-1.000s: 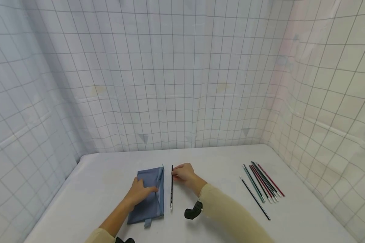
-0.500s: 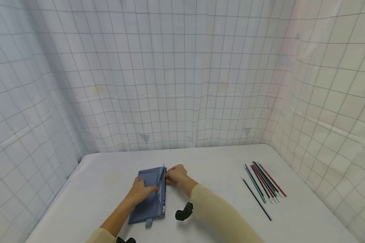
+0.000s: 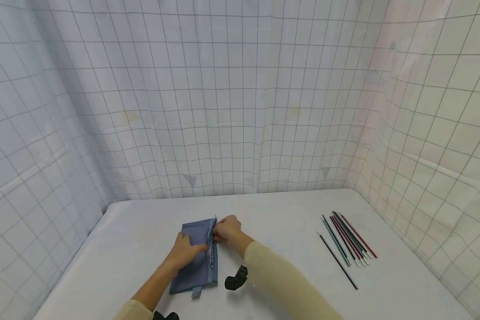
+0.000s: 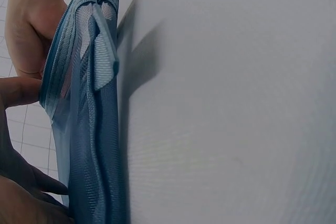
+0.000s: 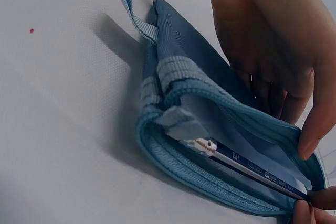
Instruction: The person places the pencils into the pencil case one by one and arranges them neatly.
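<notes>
A blue mesh zip pencil case lies on the white table, its zipped side unzipped and facing right. My left hand rests over its top and grips the upper layer, the thumb at the zip edge; the mouth gapes in the right wrist view. My right hand pinches a dark pencil near its far end. That pencil lies lengthwise within the mouth, between the two zip edges, with its white eraser end toward the near corner by the fabric tab.
Several dark, red and green pencils lie in a loose bunch on the right of the table. One dark pencil lies apart, nearer me. White gridded curtains hang at the back and sides.
My right hand has moved left, bringing the pencil from beside the pencil case into its open mouth. The left hand has stayed on the case.
</notes>
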### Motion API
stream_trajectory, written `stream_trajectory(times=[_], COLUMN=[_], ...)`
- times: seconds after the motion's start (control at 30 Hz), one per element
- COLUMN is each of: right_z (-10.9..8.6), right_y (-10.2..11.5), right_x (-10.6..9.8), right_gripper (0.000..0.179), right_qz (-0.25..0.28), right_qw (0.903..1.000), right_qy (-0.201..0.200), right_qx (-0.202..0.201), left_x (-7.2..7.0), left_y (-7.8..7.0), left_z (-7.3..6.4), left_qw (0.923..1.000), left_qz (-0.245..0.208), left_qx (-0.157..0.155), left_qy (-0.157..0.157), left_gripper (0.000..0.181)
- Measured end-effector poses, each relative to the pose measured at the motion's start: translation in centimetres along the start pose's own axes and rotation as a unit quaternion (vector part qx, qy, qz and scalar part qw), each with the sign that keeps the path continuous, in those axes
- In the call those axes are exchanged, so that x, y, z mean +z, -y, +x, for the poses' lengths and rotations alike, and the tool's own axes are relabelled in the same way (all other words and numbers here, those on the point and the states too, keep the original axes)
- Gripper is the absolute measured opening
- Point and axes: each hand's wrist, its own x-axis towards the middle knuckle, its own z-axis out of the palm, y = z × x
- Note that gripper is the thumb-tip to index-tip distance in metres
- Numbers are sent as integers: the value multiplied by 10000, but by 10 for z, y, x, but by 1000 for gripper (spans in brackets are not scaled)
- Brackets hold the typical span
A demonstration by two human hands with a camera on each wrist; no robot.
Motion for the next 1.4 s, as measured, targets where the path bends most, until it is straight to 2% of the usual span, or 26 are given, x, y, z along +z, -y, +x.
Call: stream_trajectory(times=[0.3, 0.47, 0.7, 0.93, 1.2, 1.4], right_z=[-6, -12, -10, -11, -12, -14], right_y=[7, 12, 13, 14, 17, 16], right_x=[3, 2, -2, -12, -29, -40], right_gripper=[14, 11, 5, 9, 10, 14], right_qz=[-7, -39, 40, 211, 59, 15], right_qw=[10000, 9999, 9999, 9994, 9993, 9988], right_qy=[-18, -41, 72, 258, 357, 485], right_qx=[-97, -149, -139, -114, 7, -87], left_x=[0, 0, -1, -1, -3, -4], left_y=[-2, -3, -4, -5, -3, 1], left_z=[1, 2, 2, 5, 6, 5], left_qw=[10000, 9999, 9999, 9998, 9998, 9997], left_qz=[26, 79, 149, 176, 174, 212], left_qx=[45, 68, -1, -109, -112, -112], left_qy=[19, 10, 10, 30, 80, 70], left_gripper=[106, 105, 103, 103, 103, 105])
